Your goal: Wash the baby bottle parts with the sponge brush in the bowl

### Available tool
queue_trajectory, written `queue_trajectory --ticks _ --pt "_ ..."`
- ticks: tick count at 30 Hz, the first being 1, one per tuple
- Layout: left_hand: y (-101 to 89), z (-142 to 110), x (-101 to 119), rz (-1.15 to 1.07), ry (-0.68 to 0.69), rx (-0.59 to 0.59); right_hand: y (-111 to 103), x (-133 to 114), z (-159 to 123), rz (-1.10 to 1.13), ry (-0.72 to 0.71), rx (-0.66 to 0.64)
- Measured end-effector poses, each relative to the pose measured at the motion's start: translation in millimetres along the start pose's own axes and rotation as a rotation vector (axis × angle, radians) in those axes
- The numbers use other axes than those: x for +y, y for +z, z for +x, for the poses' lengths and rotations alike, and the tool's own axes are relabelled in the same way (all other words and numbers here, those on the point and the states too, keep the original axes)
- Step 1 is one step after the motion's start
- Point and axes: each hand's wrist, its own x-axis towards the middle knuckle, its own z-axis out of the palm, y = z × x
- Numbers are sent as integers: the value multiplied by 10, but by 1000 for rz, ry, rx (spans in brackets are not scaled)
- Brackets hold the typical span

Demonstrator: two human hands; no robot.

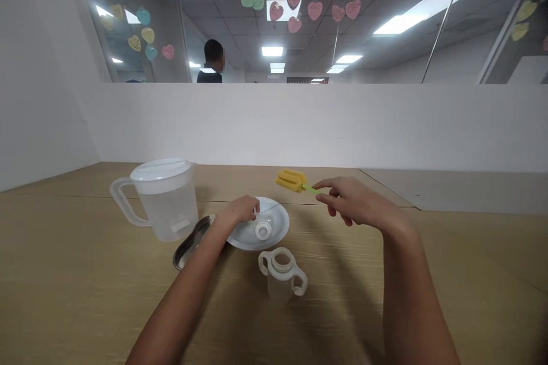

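My right hand point(349, 201) pinches the thin green handle of a yellow sponge brush point(291, 179), held in the air above the table with the sponge pointing left. My left hand point(242, 209) rests with curled fingers on the left rim of a white bowl point(278, 230); whether it grips the rim or something small there is hidden. Inside the bowl lies a white ring-shaped cap point(262, 231). Just in front of the bowl stands an open clear bottle with two white handles point(282, 274).
A clear plastic pitcher point(165, 199) with a lid stands at the left. A metal tray point(191, 240) lies partly under the bowl and my left arm. The wooden table point(77, 274) ends at a white partition; a person stands far behind the glass.
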Motion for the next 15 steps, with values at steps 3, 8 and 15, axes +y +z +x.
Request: queue_trajectory --ticks 3,8,15 --pt "-7 -17 -9 8 12 2 1 2 7 2 10 -4" --pt "5 -35 19 9 18 -10 0 9 7 8 11 -6" --pt "33 -33 2 6 1 -16 0 24 2 11 11 -4"
